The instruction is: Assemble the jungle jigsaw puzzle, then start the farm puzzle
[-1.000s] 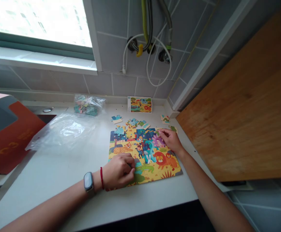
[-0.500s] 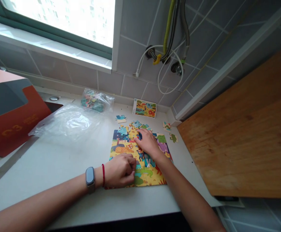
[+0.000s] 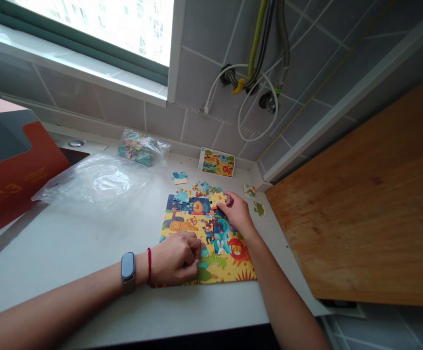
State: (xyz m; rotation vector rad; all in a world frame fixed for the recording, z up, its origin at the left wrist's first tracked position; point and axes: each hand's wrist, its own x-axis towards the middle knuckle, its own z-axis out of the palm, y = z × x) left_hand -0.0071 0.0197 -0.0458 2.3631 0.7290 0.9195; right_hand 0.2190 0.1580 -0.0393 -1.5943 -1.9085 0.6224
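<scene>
My right hand (image 3: 236,211) is pinched, thumb and fingertips together, on a yellow puzzle piece (image 3: 216,199); I have it above the far edge of the puzzle (image 3: 182,226), which lies flat on the white table (image 3: 105,301) in front of me; my left hand (image 3: 177,257) rests over the near left corner of it, fingers curled in toward the palm; on that wrist I wear a smart band (image 3: 127,266) and a red bracelet (image 3: 149,265). The joined part shows a leopard, a rabbit, a lion and a green crocodile; just beyond it sits a cluster of loose pieces (image 3: 202,187), with a blue-topped piece (image 3: 179,177) to their left; two green-patterned pieces lie to the right of my right hand, near the wooden panel (image 3: 371,204). A picture card (image 3: 216,163) lies at the back by the tiled wall; to its left are a clear bag of pieces (image 3: 136,150), a crumpled plastic bag (image 3: 98,182) and, farther left, an orange and grey box (image 3: 18,170).
</scene>
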